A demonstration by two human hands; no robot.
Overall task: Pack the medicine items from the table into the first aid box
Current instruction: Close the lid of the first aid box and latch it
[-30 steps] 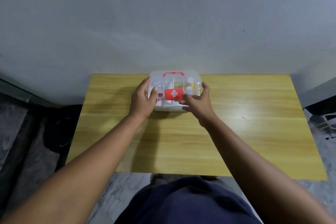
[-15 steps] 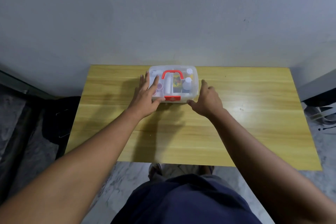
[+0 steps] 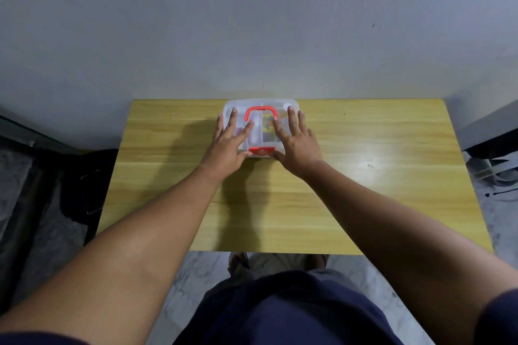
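Note:
A clear plastic first aid box (image 3: 260,105) with a red handle (image 3: 259,110) and a red front latch (image 3: 261,151) lies at the far middle of the wooden table (image 3: 364,190), its lid down. Medicine items show dimly through the lid. My left hand (image 3: 229,143) lies flat on the left half of the lid, fingers spread. My right hand (image 3: 295,140) lies flat on the right half, fingers spread, its thumb at the latch. Neither hand grips anything.
The grey wall stands right behind the box. A dark bag (image 3: 84,176) sits on the floor left of the table, and some clutter (image 3: 493,173) lies at the right. My feet (image 3: 277,262) show below the table's near edge.
The lid went from tilted up, with the red cross showing, to flat down. My right hand moved from the box's front onto the lid; both palms now rest on top.

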